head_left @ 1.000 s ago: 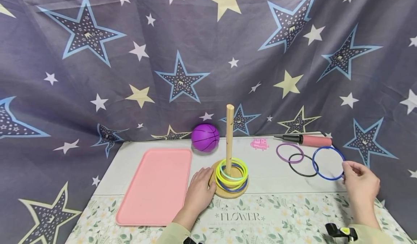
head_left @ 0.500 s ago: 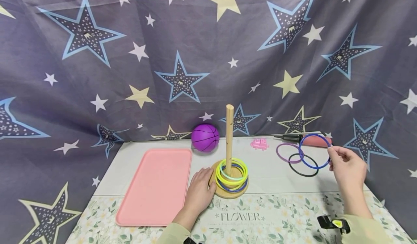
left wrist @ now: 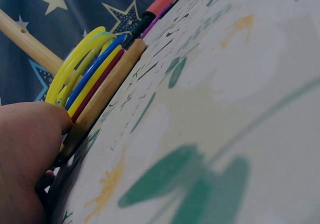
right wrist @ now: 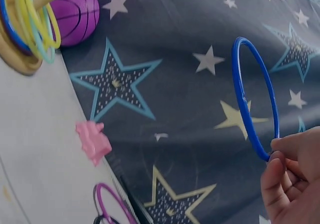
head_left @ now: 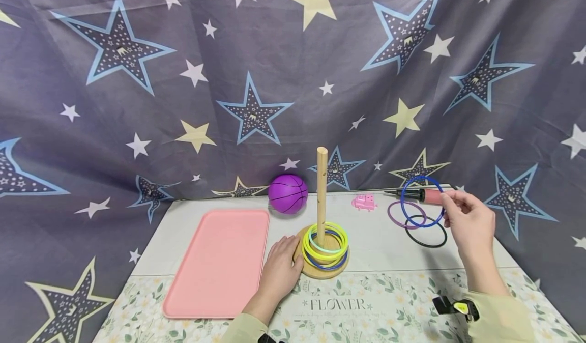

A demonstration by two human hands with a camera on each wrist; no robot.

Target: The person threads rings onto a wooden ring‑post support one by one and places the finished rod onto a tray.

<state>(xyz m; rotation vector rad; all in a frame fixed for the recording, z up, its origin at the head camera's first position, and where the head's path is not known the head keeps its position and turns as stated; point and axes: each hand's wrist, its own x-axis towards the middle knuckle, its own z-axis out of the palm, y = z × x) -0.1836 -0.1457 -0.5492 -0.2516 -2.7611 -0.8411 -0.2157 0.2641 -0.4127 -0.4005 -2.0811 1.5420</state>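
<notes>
Between thumb and fingers, my right hand [head_left: 469, 223] pinches a blue ring [right wrist: 240, 84] by its edge, raised above the table. In the head view the ring overlaps a purple ring [head_left: 394, 221] and a black ring [head_left: 428, 246], which lie overlapping each other. My left hand [head_left: 280, 269] rests at the left edge of a round wooden base [head_left: 316, 273], its fingers extended. From that base rises a wooden peg [head_left: 322, 190]. Several rings [head_left: 341, 231], yellow, blue and light green, are stacked around the peg; the left wrist view adds a dark red ring [left wrist: 102, 81] low in the stack.
Left of the base lies a pink tray [head_left: 220, 261]. A purple ball [head_left: 288, 194] sits behind it by the curtain [head_left: 256, 37]. Farther right are a small pink toy [head_left: 364, 202] and a pump [head_left: 432, 196] with a pink barrel. A floral cloth [head_left: 366, 307] covers the table's front.
My right hand has carried the blue ring up and to the left, from beside the black ring to over the purple one. My left hand has stayed at the base.
</notes>
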